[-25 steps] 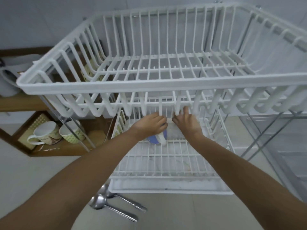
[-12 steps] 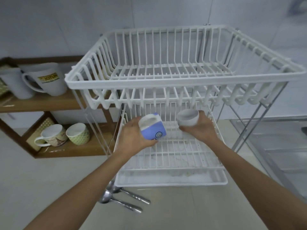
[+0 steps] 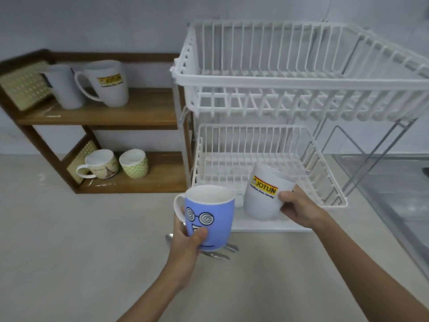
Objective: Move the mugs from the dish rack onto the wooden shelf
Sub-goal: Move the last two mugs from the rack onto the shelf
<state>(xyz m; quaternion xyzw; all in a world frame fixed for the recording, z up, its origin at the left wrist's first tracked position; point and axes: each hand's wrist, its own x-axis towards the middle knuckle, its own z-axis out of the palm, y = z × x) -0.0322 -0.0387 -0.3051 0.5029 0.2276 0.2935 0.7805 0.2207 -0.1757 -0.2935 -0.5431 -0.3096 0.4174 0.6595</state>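
Observation:
My left hand (image 3: 185, 242) grips a blue mug (image 3: 210, 217) with a spiral-eyed face, upright, above the counter in front of the white two-tier dish rack (image 3: 299, 81). My right hand (image 3: 299, 209) holds a white JOTUN mug (image 3: 263, 194), tilted, just in front of the rack's lower tier. Both rack tiers look bare. The wooden shelf (image 3: 139, 108) stands to the left of the rack. Its upper board carries two tall white mugs (image 3: 106, 83); its lower board carries a patterned mug (image 3: 101, 165) and a green-patterned cup (image 3: 134, 163).
Metal spoons (image 3: 220, 252) lie on the pale counter under the blue mug. A steel sink (image 3: 399, 194) sits to the right of the rack. Right halves of both shelf boards are bare wood.
Both hands drew the two mugs out of the rack's lower tier and toward me. The blue mug was turned upright. The view pulled back and swung left toward the shelf.

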